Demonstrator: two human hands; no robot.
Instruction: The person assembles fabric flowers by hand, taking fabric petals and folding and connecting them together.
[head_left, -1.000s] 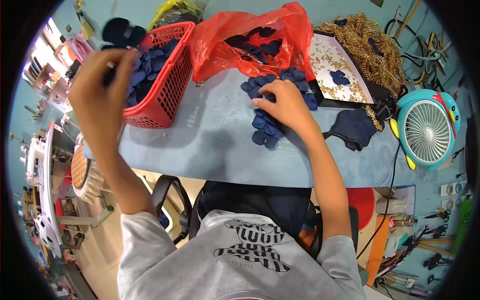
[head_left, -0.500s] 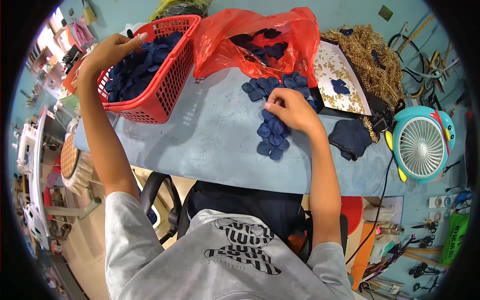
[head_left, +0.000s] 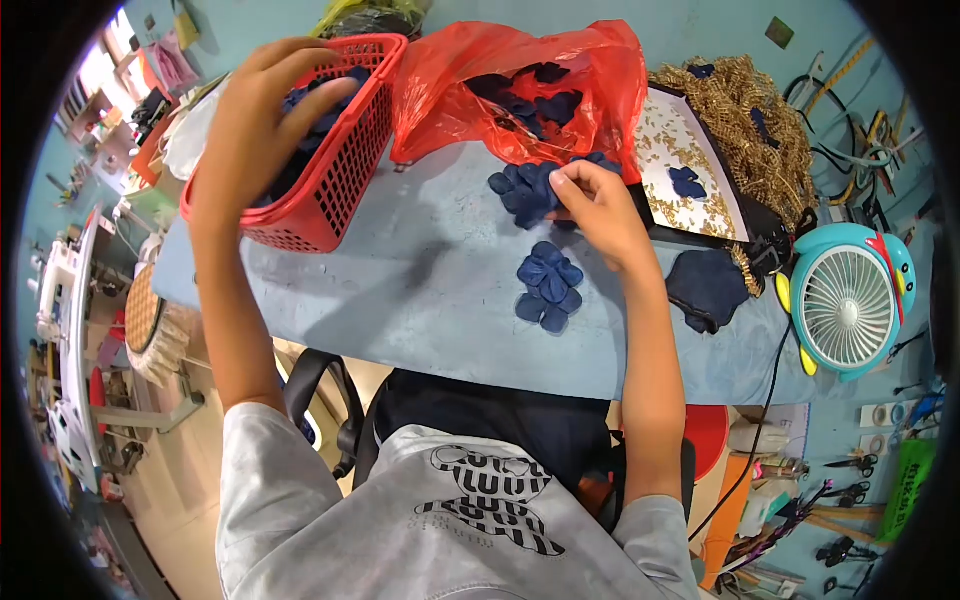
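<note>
Flowers of dark-blue cloth [head_left: 549,284] lie overlapped in one small cluster near the front of the blue tabletop [head_left: 440,290], too closely layered to count. Just beyond it, the right hand [head_left: 598,205] has its grip closed, thumb against finger, on the edge of a blue flower bunch [head_left: 526,194]. A bare gap now parts bunch from cluster; half a second ago they ran together. To the right are one dark cloth piece [head_left: 707,288] and one fan [head_left: 847,288].

The left hand [head_left: 262,125] is over one red basket [head_left: 318,205] filled with blue petals [head_left: 325,112], its grip wide open, thumb apart from fingers; earlier its fingers were drawn together there. One shallow box [head_left: 680,135] contains one blue flower [head_left: 686,182] among scattered gold bits. One red bag [head_left: 440,90] gapes around more dark-blue pieces [head_left: 555,107]. Two blue flowers show on one gold trim heap [head_left: 765,165].
</note>
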